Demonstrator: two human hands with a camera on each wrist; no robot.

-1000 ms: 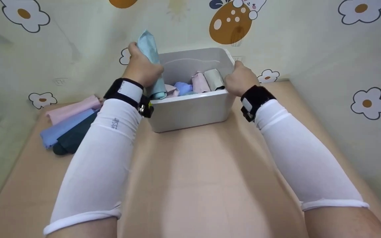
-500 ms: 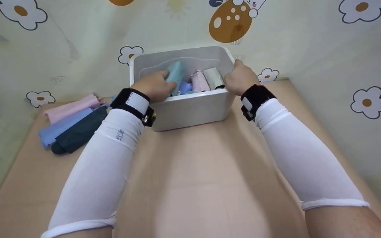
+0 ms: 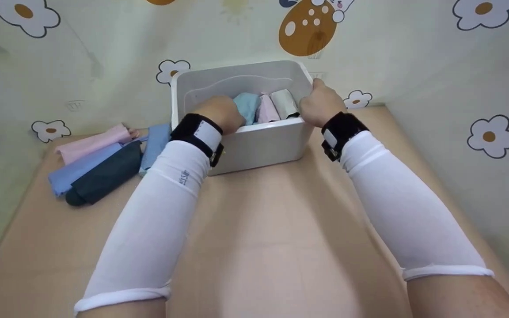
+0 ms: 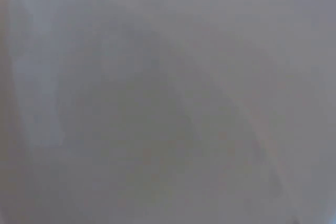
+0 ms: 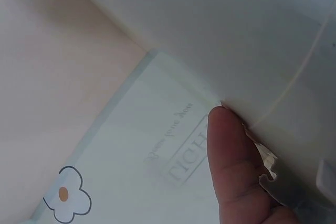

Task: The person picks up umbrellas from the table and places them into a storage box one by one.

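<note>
A white plastic storage bin (image 3: 259, 148) stands on the table near the wall. My left hand (image 3: 221, 112) reaches over its front rim, holding a teal rolled cloth (image 3: 247, 106) low inside; the fingertips are hidden. To the right of that roll sit a pink rolled cloth (image 3: 267, 109) and a pale grey-green rolled cloth (image 3: 284, 104). My right hand (image 3: 323, 104) grips the bin's right rim. In the right wrist view one finger (image 5: 233, 156) lies against the bin's outer wall (image 5: 210, 35). The left wrist view shows only a blurred grey surface.
Left of the bin lie a pink roll (image 3: 93, 143), a blue roll (image 3: 84, 168), a dark green roll (image 3: 106, 174) and a grey-blue roll (image 3: 155, 143), partly behind the left forearm. The patterned wall (image 3: 117, 44) rises close behind the bin.
My left hand has brought the teal roll from above the bin's left side down into it and rightward, beside the pink roll. The grey-blue roll has come into view. My right hand stays put.
</note>
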